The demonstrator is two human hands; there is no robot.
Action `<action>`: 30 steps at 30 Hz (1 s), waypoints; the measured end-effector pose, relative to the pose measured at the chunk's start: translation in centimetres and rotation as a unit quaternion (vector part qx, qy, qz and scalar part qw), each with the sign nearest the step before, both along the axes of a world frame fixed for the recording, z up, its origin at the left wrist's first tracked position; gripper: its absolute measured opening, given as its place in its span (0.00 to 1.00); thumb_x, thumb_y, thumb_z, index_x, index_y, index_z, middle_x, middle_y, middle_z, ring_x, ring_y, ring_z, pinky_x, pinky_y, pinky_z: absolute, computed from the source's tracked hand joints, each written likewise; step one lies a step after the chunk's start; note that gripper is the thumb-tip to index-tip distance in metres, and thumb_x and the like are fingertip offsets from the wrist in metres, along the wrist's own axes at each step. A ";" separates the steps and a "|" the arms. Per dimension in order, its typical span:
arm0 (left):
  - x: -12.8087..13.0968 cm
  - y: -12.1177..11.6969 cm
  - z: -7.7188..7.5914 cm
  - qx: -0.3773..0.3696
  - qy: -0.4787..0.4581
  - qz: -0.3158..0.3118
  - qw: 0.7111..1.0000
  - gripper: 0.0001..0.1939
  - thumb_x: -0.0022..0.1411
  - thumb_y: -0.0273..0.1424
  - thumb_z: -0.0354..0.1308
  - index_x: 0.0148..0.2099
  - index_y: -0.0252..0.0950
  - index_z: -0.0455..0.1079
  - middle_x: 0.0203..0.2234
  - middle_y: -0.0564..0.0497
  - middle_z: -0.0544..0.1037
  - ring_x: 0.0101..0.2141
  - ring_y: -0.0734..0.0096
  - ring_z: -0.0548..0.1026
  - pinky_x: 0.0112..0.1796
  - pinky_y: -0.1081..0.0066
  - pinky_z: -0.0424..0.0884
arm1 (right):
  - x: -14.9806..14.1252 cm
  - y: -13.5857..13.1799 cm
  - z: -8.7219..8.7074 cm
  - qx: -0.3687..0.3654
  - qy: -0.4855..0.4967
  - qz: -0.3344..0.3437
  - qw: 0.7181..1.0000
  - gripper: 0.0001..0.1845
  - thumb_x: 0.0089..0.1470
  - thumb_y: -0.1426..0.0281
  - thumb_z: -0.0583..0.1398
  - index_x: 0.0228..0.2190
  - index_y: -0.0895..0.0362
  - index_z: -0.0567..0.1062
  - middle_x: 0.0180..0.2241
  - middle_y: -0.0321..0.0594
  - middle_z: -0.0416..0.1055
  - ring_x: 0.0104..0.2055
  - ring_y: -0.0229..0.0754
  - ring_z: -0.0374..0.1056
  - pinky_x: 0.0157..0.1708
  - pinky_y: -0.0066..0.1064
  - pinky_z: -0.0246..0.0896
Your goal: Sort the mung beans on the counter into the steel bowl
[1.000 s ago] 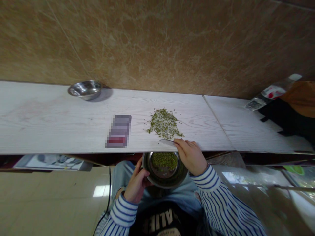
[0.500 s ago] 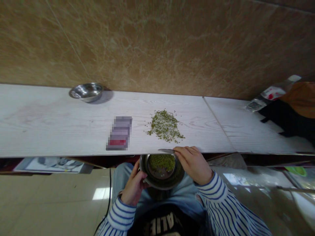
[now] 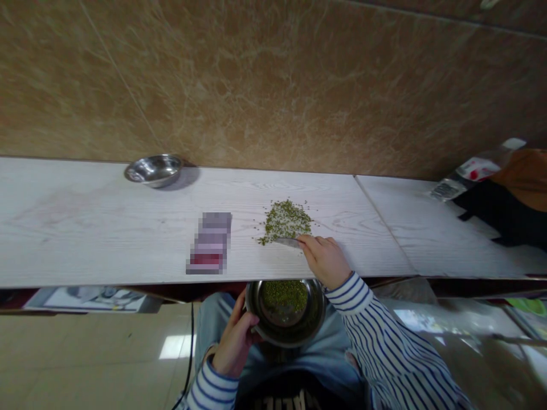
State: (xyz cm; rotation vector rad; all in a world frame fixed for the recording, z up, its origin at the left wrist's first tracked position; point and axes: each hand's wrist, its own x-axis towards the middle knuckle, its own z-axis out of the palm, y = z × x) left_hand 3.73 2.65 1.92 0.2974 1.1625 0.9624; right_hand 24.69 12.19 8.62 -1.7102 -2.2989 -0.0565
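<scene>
My left hand (image 3: 236,336) is closed on the left rim of a steel bowl (image 3: 285,337), held below the table's front edge. Small green beans (image 3: 284,296), which look like mung beans, lie inside it. Over the tabletop, my right hand (image 3: 327,259) pinches a thin, greyish flat piece with a pointed end (image 3: 287,242); its exact kind is unclear. That piece lies at the near edge of a scattered patch of the same green beans (image 3: 288,219) on the white table (image 3: 243,259).
A second steel bowl (image 3: 154,171) stands at the back left by the wall. A blurred-out rectangular object (image 3: 209,244) lies left of the beans. At the right are a clear plastic bottle (image 3: 478,168) and a black and brown item (image 3: 508,210).
My right hand has moved from the table's front edge, above the bowl, forward to the scattered beans, carrying the flat piece. My left hand still holds the bowl. The view has tilted up slightly.
</scene>
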 end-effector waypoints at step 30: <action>0.6 -0.2 -0.1 0.003 0.010 -0.003 1.000 0.37 0.45 0.25 0.55 0.60 0.43 0.59 0.35 0.51 0.75 0.30 0.69 0.70 0.25 0.71 0.66 | 0.5 -0.9 0.2 0.022 0.017 0.006 1.000 0.12 0.62 0.70 0.51 0.43 0.54 0.71 0.36 0.40 0.76 0.39 0.40 0.70 0.38 0.32 0.54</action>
